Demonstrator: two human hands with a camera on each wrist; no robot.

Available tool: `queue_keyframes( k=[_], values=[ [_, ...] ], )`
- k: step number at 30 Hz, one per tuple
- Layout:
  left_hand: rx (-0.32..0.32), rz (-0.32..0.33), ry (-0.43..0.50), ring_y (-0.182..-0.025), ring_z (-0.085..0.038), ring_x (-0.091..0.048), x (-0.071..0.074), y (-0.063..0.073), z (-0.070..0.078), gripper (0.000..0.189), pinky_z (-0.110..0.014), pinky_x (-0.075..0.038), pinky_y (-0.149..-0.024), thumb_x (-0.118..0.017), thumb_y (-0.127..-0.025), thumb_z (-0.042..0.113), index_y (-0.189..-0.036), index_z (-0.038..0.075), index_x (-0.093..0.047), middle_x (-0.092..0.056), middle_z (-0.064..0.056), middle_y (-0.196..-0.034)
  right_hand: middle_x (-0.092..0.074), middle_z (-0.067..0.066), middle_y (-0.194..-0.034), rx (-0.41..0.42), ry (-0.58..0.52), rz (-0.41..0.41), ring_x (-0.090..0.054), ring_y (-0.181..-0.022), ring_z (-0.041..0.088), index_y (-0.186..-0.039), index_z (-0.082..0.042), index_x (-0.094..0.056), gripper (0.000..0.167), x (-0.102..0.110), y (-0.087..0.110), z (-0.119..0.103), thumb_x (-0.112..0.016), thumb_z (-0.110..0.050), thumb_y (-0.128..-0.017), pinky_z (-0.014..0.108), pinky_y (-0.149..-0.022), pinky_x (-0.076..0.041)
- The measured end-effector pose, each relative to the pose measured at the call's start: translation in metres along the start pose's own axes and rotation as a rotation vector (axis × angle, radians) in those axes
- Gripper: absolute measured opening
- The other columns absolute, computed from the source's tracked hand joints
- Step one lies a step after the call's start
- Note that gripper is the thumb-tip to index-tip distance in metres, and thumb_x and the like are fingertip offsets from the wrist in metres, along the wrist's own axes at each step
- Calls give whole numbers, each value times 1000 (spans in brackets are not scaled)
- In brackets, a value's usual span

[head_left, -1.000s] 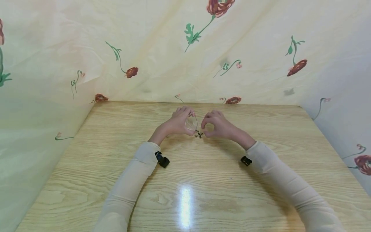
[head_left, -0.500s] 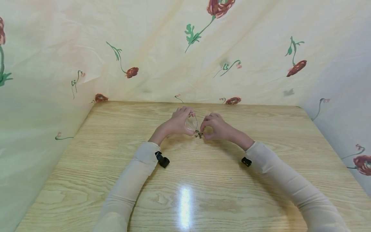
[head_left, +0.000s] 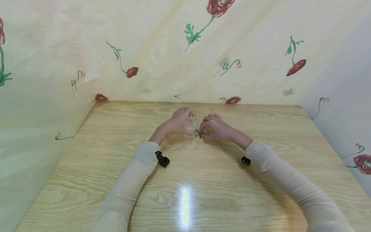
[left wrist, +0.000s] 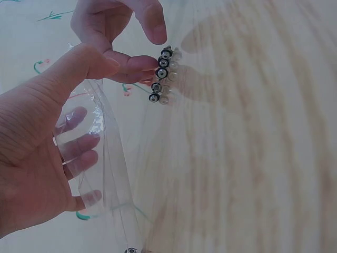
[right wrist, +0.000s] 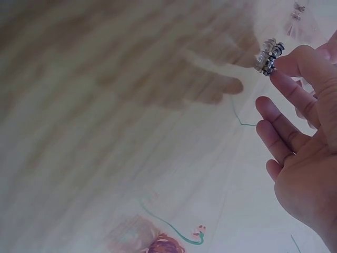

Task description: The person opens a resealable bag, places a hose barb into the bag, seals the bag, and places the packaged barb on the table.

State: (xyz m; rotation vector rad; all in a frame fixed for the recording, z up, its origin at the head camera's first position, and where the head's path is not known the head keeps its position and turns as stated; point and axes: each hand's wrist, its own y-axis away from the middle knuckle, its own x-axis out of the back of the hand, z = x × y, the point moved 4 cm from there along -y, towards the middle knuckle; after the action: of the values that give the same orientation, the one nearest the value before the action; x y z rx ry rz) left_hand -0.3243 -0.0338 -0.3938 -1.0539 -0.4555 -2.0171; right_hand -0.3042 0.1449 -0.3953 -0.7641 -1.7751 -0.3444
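Observation:
My left hand (head_left: 178, 121) holds a clear plastic bag (left wrist: 113, 153) between its thumb and fingers, and the bag's side bulges toward the right. Several fingers show through the film in the left wrist view. A small cluster of round silver-and-black bead-like pieces (left wrist: 162, 74) lies on the table just right of the bag, mirrored in the glossy top. My right hand (head_left: 217, 128) curves in from the right, with thumb and index fingertips right at these pieces and a gap between the tips in the left wrist view. Another such piece (left wrist: 131, 250) shows at that view's bottom edge.
The wood-grain table (head_left: 185, 161) extends around both hands, with a bright light reflection near its front. Floral cloth (head_left: 162, 64) hangs behind it and at both sides. Each sleeve has a black strap (head_left: 163, 159) at the wrist.
My right hand has moved slightly left and down to the bead-like pieces, its thumb and index fingertips coming nearer each other. The left hand and the bag have stayed in place.

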Motion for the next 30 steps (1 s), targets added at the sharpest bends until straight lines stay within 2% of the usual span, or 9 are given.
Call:
queue_keyframes(
  k=[13,30],
  values=[
    [-4,5,4,-115,-27,-37,0,-1,-1,62,-45,-30,-96,-80,-78,25,-127,8,-45,-46,-14,-126,-67,5,-97,-16,-1,-28,-49,-92,24,-89,-13,-75,12,-1,-1,0,-79,-9,-78,59,-98,-33],
    [0,1,7,-113,-27,-36,-1,-2,-2,64,-43,-30,-94,-81,-80,26,-128,6,-45,-46,-15,-127,-67,4,-94,-25,10,-37,-50,-93,25,-83,-14,-73,12,-1,0,-2,-79,-7,-75,58,-100,-33]
  ],
)
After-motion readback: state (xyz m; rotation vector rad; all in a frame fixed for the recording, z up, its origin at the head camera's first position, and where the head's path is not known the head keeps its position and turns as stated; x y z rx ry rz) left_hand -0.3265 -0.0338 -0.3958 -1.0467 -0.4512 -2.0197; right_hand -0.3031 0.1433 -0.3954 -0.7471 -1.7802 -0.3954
